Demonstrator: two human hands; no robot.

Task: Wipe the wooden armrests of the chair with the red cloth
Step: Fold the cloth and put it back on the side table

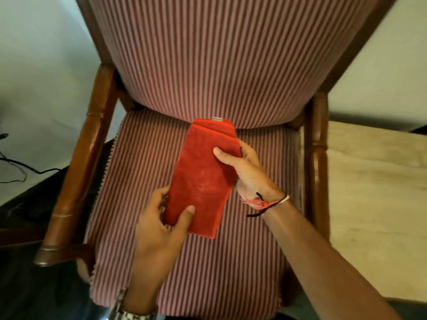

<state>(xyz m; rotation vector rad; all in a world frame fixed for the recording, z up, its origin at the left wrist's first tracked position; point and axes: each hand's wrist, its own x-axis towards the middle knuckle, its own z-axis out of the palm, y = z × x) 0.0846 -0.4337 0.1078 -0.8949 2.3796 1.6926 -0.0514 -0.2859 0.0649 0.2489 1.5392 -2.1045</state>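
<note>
A folded red cloth is held flat over the striped seat of the chair. My left hand grips its near left corner, thumb on top. My right hand pinches its right edge further up, thumb pressed on the cloth. A small white label shows at the cloth's far end. The left wooden armrest runs down the left side of the seat, and the right wooden armrest stands at the right. Neither hand touches an armrest.
The striped backrest rises behind the seat. A pale surface lies beside the right armrest. Dark cables trail on the floor at the left, next to a dark floor area.
</note>
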